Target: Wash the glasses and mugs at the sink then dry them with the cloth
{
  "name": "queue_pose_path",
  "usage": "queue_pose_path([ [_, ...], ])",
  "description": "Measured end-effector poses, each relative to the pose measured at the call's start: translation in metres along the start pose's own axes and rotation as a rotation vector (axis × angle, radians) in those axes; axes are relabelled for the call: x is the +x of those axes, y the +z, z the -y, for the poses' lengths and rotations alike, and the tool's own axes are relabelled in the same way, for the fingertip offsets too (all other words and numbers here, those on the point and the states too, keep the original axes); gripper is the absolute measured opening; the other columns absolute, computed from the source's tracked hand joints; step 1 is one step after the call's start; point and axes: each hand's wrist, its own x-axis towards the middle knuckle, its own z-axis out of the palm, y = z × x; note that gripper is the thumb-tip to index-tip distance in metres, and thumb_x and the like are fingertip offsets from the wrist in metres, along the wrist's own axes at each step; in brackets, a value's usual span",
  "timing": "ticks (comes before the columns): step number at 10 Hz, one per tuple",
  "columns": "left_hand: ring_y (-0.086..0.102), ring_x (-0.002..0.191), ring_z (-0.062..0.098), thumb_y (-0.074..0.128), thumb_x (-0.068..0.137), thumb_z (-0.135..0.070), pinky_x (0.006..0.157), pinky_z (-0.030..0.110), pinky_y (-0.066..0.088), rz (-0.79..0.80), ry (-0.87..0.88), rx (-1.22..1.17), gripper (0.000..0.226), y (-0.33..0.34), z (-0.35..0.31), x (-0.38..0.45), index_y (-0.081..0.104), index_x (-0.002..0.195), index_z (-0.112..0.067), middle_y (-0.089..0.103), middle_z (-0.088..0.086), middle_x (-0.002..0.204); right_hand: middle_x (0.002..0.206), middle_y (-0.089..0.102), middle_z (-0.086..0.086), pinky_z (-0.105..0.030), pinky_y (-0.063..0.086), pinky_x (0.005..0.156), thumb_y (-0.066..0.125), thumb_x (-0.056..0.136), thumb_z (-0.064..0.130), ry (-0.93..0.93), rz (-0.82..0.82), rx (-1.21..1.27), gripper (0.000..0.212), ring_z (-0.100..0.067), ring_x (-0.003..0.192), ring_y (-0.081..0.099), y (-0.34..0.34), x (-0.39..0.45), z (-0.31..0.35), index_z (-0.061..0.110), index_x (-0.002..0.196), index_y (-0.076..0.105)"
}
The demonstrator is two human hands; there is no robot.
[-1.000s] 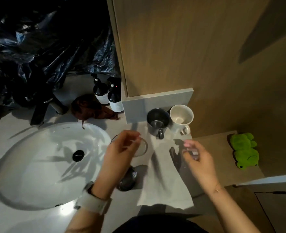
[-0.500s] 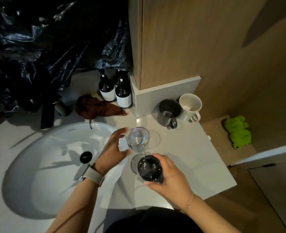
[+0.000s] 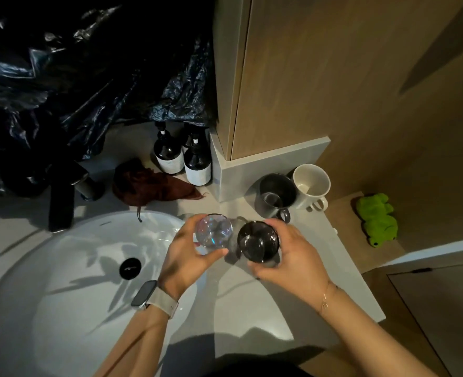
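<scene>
Fingers of the left hand [image 3: 182,255] are curling round the clear glass [image 3: 214,231] — the right hand [image 3: 287,257] is gripping the dark glass [image 3: 258,242]. Both are probably fragile and slippery — walls, not rims, are looking safest.

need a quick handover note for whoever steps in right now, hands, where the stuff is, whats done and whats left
Left hand grips the clear glass; right hand grips the dark glass. Both are held above the counter just right of the sink.
Dark mug and white mug stand on the counter by the wall. Brown cloth lies behind the sink, beside the faucet.
Done: both glasses picked up. No running water visible.
Left: wash glasses and mugs, then dry with the cloth.
</scene>
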Motion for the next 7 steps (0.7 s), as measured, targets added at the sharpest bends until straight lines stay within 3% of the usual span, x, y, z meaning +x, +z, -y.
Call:
queue_pose_path([
  [1, 0.054, 0.106, -0.009, 0.092, 0.064, -0.022, 0.083, 0.007, 0.048, -0.105, 0.025, 0.037, 0.074, -0.003, 0.000, 0.009, 0.046, 0.112, -0.054, 0.054, -0.032, 0.114, 0.115, 0.056, 0.009, -0.026, 0.043, 0.089, 0.074, 0.062, 0.055, -0.049, 0.018, -0.159, 0.075, -0.012, 0.112, 0.046, -0.002, 0.046, 0.001, 0.025, 0.127, 0.052],
  [2, 0.054, 0.107, -0.005, 0.092, 0.063, -0.021, 0.087, 0.018, 0.051, -0.151, 0.035, 0.029, 0.075, -0.003, 0.005, 0.019, 0.048, 0.121, -0.040, 0.054, -0.029, 0.114, 0.116, 0.057, 0.004, -0.033, 0.034, 0.088, 0.069, 0.060, 0.063, -0.136, -0.006, -0.361, 0.077, -0.020, 0.111, 0.044, 0.002, 0.086, -0.003, 0.020, 0.122, 0.056],
  [3, 0.055, 0.106, -0.009, 0.092, 0.064, -0.016, 0.089, 0.020, 0.051, -0.163, 0.042, -0.001, 0.072, 0.001, 0.005, 0.030, 0.051, 0.122, -0.030, 0.057, -0.025, 0.114, 0.110, 0.053, 0.001, -0.032, 0.029, 0.084, 0.065, 0.056, 0.068, -0.164, -0.020, -0.450, 0.079, -0.019, 0.103, 0.039, 0.006, 0.111, -0.007, 0.018, 0.118, 0.060],
  [5, 0.055, 0.109, -0.003, 0.090, 0.066, -0.018, 0.085, 0.013, 0.049, -0.123, 0.006, -0.059, 0.070, 0.009, 0.000, 0.043, 0.051, 0.122, -0.033, 0.060, -0.012, 0.116, 0.105, 0.053, 0.001, -0.034, 0.030, 0.086, 0.060, 0.057, 0.072, -0.199, 0.027, -0.496, 0.079, -0.023, 0.101, 0.044, 0.011, 0.123, -0.018, 0.018, 0.115, 0.062],
  [6, 0.055, 0.117, 0.013, 0.084, 0.064, -0.038, 0.095, 0.036, 0.052, -0.106, -0.006, 0.015, 0.077, 0.013, 0.009, 0.045, 0.049, 0.131, -0.022, 0.059, -0.005, 0.122, 0.106, 0.056, -0.001, -0.034, 0.028, 0.086, 0.063, 0.058, 0.069, -0.181, -0.031, -0.450, 0.080, -0.024, 0.100, 0.045, 0.015, 0.118, -0.022, 0.017, 0.117, 0.061],
  [7, 0.052, 0.120, 0.017, 0.084, 0.065, -0.040, 0.099, 0.043, 0.049, -0.116, 0.014, 0.061, 0.083, 0.014, 0.005, 0.044, 0.046, 0.135, -0.017, 0.056, -0.003, 0.126, 0.111, 0.059, -0.002, -0.032, 0.026, 0.087, 0.077, 0.060, 0.060, -0.192, -0.075, -0.397, 0.086, -0.025, 0.102, 0.047, 0.016, 0.110, -0.018, 0.018, 0.131, 0.051],
])
